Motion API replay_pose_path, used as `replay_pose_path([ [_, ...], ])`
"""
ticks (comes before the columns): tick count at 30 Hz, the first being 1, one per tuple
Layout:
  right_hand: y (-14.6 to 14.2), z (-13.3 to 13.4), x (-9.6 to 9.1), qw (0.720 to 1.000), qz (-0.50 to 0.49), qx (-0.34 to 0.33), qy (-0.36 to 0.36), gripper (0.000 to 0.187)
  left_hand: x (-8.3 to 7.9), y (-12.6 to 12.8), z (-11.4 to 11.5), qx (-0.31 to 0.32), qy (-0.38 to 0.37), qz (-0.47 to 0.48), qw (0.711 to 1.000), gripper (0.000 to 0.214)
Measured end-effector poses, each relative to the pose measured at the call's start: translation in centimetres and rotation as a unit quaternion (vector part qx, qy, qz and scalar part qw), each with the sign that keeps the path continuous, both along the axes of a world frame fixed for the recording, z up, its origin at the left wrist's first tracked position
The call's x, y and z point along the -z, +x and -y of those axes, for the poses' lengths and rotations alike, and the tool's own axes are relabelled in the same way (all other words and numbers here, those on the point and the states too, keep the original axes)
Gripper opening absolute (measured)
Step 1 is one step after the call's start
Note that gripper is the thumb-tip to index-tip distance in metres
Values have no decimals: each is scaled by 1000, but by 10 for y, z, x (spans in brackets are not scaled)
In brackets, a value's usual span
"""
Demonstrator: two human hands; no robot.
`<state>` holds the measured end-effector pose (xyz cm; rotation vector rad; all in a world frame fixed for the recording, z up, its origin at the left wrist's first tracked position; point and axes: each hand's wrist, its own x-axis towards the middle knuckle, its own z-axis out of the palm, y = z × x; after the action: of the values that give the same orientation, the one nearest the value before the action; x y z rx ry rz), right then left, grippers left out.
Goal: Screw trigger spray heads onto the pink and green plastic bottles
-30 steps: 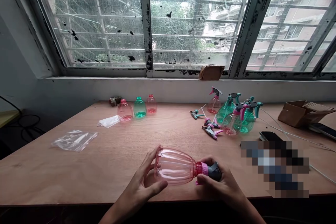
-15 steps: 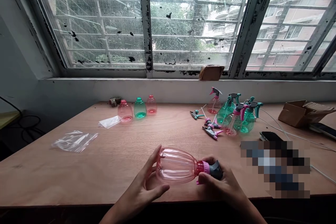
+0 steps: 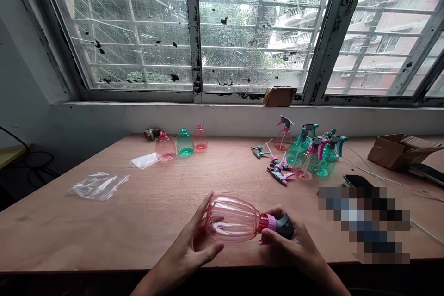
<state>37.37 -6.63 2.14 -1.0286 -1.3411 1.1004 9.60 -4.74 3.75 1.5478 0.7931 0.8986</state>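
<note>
A clear pink spray bottle (image 3: 233,219) lies sideways between my hands, above the front of the table. My left hand (image 3: 192,240) is curled loosely around its wide base, with fingers behind the plastic and the thumb low in front. My right hand (image 3: 289,240) is closed around the neck end, thumb on the near side. It grips the grey-and-pink spray head (image 3: 279,225), which sits on the bottle's neck. The lower part of the trigger is mostly hidden by my right hand.
Headless bottles, two pink and one green (image 3: 185,142), stand at the back left. Plastic bags (image 3: 100,186) lie nearer. Loose spray heads (image 3: 279,175) and several assembled spray bottles (image 3: 328,159) are at the back right, beside cables, a phone (image 3: 357,180) and a cardboard box (image 3: 395,150).
The fingers of my left hand have shifted slightly behind the bottle and show through the plastic. The bottle and my right hand stay almost in place.
</note>
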Motion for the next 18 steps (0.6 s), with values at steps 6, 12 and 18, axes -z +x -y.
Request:
replay_pose_path([
  [6, 1, -1, 2, 999, 39, 9, 26, 30, -3, 0, -1, 0, -29, 11, 1000, 98],
  [12, 1, 0, 3, 1000, -2, -9, -4, 31, -2, 0, -2, 13, -13, 11, 1000, 88],
  [18, 0, 0, 3, 1000, -22, -11, -3, 31, 4, -2, -4, 16, 9, -13, 1000, 96],
])
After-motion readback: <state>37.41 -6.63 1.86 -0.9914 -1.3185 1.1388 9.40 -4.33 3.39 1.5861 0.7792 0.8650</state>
